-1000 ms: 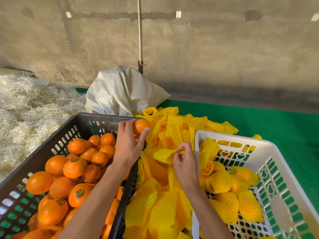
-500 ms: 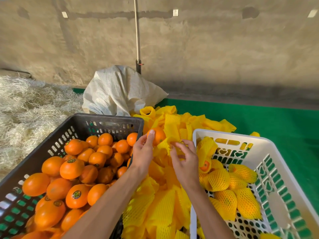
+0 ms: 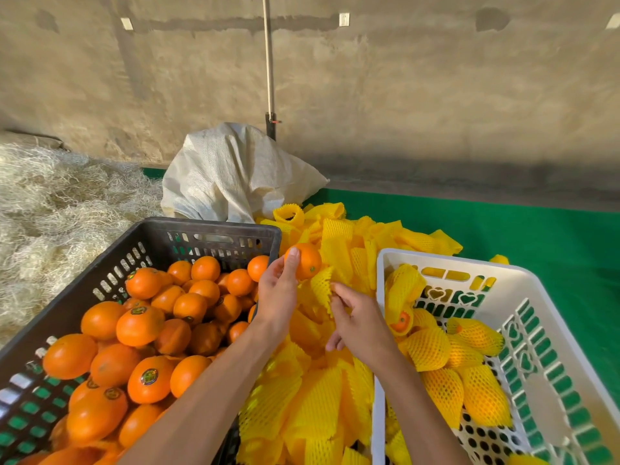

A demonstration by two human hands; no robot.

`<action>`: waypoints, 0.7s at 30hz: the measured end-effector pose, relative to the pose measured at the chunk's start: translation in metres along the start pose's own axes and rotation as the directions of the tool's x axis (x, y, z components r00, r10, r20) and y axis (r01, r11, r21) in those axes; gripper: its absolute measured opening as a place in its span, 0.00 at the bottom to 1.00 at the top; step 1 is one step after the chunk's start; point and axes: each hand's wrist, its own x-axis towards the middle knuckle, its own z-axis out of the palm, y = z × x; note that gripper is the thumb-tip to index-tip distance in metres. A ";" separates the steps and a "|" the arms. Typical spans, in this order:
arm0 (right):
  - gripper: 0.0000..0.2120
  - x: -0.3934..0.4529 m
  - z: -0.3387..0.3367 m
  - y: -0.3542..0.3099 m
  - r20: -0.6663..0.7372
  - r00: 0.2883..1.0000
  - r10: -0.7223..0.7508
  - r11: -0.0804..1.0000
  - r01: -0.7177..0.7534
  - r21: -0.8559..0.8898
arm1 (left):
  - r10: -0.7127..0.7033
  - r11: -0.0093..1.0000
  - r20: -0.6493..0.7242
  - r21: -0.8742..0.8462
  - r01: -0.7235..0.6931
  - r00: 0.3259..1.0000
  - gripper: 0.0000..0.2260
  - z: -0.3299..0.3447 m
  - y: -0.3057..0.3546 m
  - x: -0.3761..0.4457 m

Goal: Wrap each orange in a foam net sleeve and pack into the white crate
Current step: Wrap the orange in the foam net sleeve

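My left hand (image 3: 277, 293) grips a bare orange (image 3: 307, 261) above the heap of yellow foam net sleeves (image 3: 315, 397). Just right of the fruit, my right hand (image 3: 360, 325) pinches one yellow sleeve (image 3: 322, 286) by its lower end, with the serrated mouth of the sleeve near the orange. The white crate (image 3: 550, 333) stands at the right and holds several wrapped oranges (image 3: 432, 349). The dark crate (image 3: 157, 236) at the left is full of loose oranges (image 3: 139, 325).
A white woven sack (image 3: 235, 172) lies behind the dark crate. Pale straw (image 3: 50, 209) covers the ground at the left. Green matting (image 3: 503, 229) runs behind and right of the white crate, and a concrete wall with a thin pole (image 3: 269, 62) closes the back.
My left hand carried the orange from over the dark crate's rim to the right, over the sleeve heap. My right hand lifted one sleeve and brought it up beside the orange.
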 end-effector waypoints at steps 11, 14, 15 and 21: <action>0.20 0.007 0.005 -0.006 0.015 0.984 0.175 0.891 -0.165 0.423 | -0.047 0.994 0.170 -0.093 0.064 0.984 0.20 -0.003 0.013 -0.005; 0.22 0.006 0.003 0.005 -0.105 0.981 0.165 0.952 -0.130 0.279 | -0.056 0.994 0.246 -0.072 0.076 0.968 0.15 0.000 0.007 -0.004; 0.22 0.006 0.003 0.008 -0.119 0.978 0.168 0.961 -0.136 0.240 | -0.077 0.989 0.274 -0.101 0.109 0.959 0.17 0.003 0.008 -0.005; 0.12 0.018 -0.003 0.007 0.027 0.951 0.308 0.890 -0.298 0.344 | -0.141 0.936 0.292 -0.271 0.223 0.946 0.21 0.001 0.014 -0.004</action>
